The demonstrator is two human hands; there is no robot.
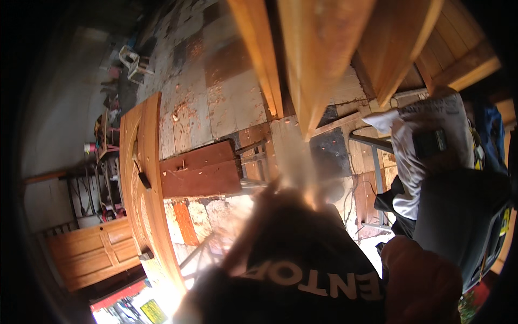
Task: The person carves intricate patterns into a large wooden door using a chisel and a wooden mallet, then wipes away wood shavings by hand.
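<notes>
My left forearm [245, 245] reaches up across the front of my dark shirt [313, 243]. The left hand [270, 191] is smeared by motion and glare near the shirt's upper edge, so its fingers do not show clearly. My right arm [423, 278] is bent at the lower right. Its hand [396, 249] is next to a small dark thing at the shirt's side, and its fingers cannot be made out. Left of me stands a long carved wooden panel [154, 216]. On it lies a tool with a dark handle [144, 180], and lower down is a small dark block [145, 254].
Tall wooden boards [324, 59] stand ahead. A reddish-brown board [202, 171] lies ahead left, amid scattered shavings on the tiled floor [226, 110]. At right, a pale cloth [431, 129] carrying a black phone [430, 143] drapes beside a black chair back [458, 216]. A panelled wooden door [91, 248] is far left.
</notes>
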